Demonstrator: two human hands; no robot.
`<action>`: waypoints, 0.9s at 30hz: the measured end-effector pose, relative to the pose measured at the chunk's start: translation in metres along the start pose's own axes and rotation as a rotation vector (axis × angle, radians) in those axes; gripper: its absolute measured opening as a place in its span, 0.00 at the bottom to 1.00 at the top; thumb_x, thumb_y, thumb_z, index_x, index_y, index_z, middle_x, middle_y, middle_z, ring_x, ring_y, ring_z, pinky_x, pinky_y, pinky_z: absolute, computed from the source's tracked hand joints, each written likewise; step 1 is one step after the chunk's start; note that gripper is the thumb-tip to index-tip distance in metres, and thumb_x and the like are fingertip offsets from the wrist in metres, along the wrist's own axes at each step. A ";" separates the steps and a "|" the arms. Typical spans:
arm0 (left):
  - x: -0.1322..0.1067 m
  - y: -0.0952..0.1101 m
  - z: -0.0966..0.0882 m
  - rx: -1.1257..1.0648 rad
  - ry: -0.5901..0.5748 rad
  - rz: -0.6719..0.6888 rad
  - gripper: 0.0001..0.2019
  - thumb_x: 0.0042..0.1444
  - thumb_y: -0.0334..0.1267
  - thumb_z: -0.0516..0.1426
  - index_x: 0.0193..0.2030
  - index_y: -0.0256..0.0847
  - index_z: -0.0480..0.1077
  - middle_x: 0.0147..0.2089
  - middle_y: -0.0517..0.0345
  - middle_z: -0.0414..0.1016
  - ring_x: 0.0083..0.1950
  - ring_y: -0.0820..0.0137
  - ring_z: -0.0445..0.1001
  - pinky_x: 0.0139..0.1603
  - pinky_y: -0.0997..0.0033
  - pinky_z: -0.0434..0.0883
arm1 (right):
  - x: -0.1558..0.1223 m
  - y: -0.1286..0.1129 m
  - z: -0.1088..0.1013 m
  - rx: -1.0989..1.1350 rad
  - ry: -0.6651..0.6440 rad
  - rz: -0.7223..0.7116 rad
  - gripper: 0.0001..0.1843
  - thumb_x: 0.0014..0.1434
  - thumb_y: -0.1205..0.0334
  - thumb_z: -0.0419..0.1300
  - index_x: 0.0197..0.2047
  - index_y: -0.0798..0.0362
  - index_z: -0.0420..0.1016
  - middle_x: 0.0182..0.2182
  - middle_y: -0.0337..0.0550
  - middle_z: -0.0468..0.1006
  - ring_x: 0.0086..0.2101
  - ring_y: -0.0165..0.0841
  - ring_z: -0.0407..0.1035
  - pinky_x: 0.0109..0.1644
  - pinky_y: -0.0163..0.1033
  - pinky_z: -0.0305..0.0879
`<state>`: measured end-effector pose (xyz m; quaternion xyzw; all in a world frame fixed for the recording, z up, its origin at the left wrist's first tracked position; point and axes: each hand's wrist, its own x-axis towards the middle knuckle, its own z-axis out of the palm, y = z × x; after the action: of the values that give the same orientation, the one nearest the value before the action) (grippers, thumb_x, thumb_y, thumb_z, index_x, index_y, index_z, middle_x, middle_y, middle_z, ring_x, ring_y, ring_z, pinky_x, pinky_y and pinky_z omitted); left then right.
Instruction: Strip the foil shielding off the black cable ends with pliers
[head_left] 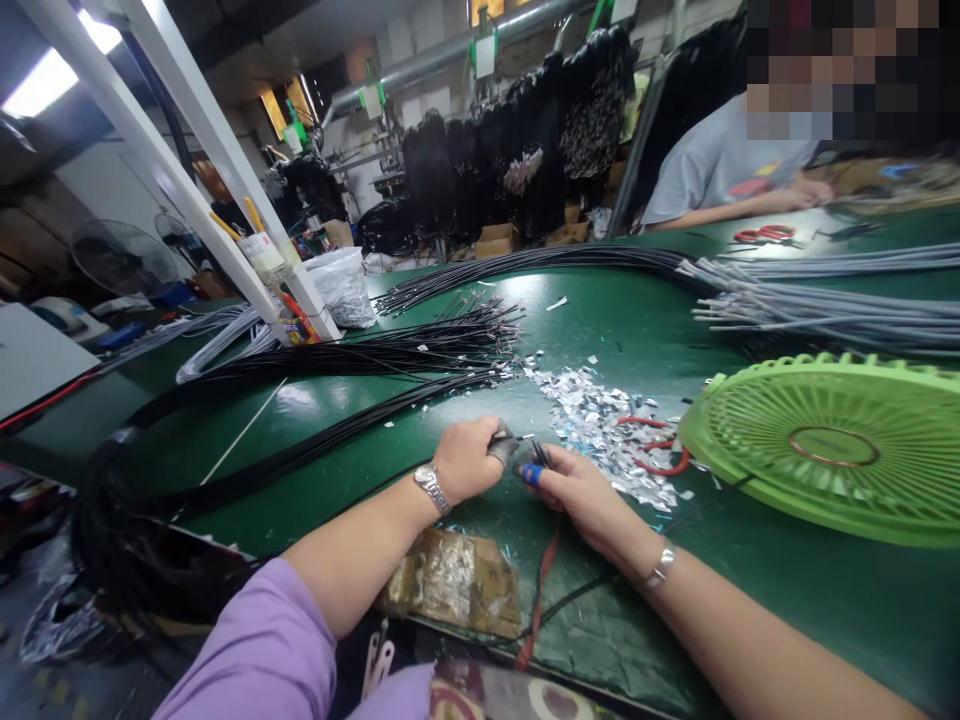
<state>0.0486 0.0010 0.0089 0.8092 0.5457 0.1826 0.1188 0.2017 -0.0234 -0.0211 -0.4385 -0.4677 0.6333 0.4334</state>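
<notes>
My left hand (469,460), with a watch on its wrist, is closed in a pinch over the green table. A thin black cable (375,493) runs in from the left to these fingers, and a short pale tip pokes out beyond them. Close beside it, nearly touching, my right hand (574,490) is closed too, with blue tape round one finger. Small dark pieces show between its fingertips, too small to name. Dark finger covers hide parts of both grips. Just past my hands lies a pile of silvery foil scraps (600,425), with red-handled scissors (660,445) on it.
Black cable bundles (360,360) stretch across the left, stripped ends toward the middle. A green fan grille (832,450) lies right, grey cables (825,310) behind it. Taped cardboard (457,585) sits at the near edge. White posts (217,180) rise at left. Another person (727,165) sits across the table.
</notes>
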 end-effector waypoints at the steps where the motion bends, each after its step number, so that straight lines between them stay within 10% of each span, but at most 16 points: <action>1: 0.000 0.000 0.000 -0.006 0.003 -0.002 0.06 0.54 0.38 0.54 0.35 0.41 0.71 0.31 0.55 0.76 0.33 0.67 0.73 0.33 0.72 0.65 | 0.000 0.000 -0.001 0.005 0.025 0.000 0.18 0.38 0.51 0.69 0.21 0.53 0.66 0.13 0.30 0.61 0.16 0.22 0.48 0.18 0.31 0.39; 11: -0.002 0.002 0.002 -0.007 -0.004 0.030 0.05 0.53 0.37 0.55 0.34 0.40 0.70 0.30 0.55 0.75 0.32 0.67 0.72 0.33 0.72 0.65 | 0.005 0.001 -0.001 0.062 0.108 0.007 0.20 0.37 0.49 0.69 0.24 0.52 0.65 0.14 0.28 0.59 0.16 0.21 0.45 0.19 0.31 0.39; 15: 0.000 -0.001 0.004 -0.258 0.025 -0.014 0.04 0.53 0.36 0.55 0.30 0.39 0.68 0.26 0.59 0.73 0.28 0.72 0.70 0.31 0.74 0.64 | 0.002 0.002 -0.001 -0.127 -0.068 -0.006 0.19 0.39 0.48 0.68 0.22 0.53 0.66 0.15 0.31 0.62 0.18 0.23 0.50 0.20 0.32 0.42; 20: 0.004 -0.005 0.007 -0.612 -0.039 -0.217 0.05 0.55 0.38 0.54 0.32 0.38 0.65 0.20 0.65 0.68 0.19 0.77 0.65 0.22 0.77 0.62 | 0.004 0.004 -0.011 -0.210 0.102 -0.099 0.22 0.49 0.38 0.58 0.25 0.51 0.68 0.19 0.35 0.65 0.18 0.26 0.51 0.19 0.33 0.44; 27: 0.000 -0.001 0.001 -0.147 0.105 -0.065 0.05 0.54 0.38 0.55 0.32 0.39 0.67 0.27 0.57 0.73 0.31 0.69 0.72 0.32 0.72 0.65 | 0.004 0.005 -0.015 -0.301 0.081 -0.157 0.22 0.51 0.39 0.57 0.24 0.50 0.69 0.17 0.35 0.63 0.19 0.28 0.52 0.21 0.34 0.47</action>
<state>0.0480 0.0015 0.0080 0.7694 0.5623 0.2605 0.1549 0.2149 -0.0175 -0.0288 -0.4857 -0.5722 0.5021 0.4296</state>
